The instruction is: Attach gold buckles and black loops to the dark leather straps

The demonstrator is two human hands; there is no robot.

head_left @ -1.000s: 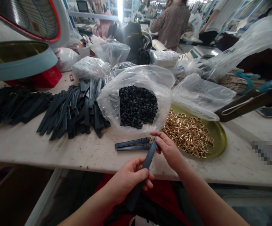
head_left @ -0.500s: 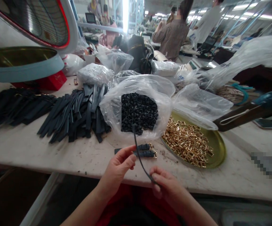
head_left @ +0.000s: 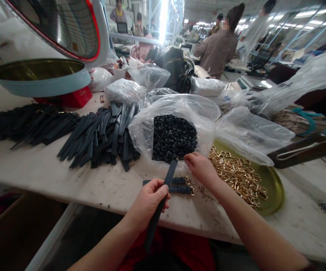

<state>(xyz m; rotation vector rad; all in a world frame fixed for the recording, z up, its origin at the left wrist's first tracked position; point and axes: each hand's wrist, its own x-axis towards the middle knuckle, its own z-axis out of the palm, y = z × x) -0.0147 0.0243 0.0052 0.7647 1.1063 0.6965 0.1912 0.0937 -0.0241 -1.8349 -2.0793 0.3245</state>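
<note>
Long, flat, dark strap [head_left: 170, 173] held slantwise in left hand [head_left: 151, 198]

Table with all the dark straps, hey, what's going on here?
A person's left hand holds one dark strap. Their right hand is at the near edge of an open plastic bag of small black loops; whether it holds anything is unclear. Two straps with gold buckles lie near the left hand, and loose gold pieces sit in a dish to the right.
</note>
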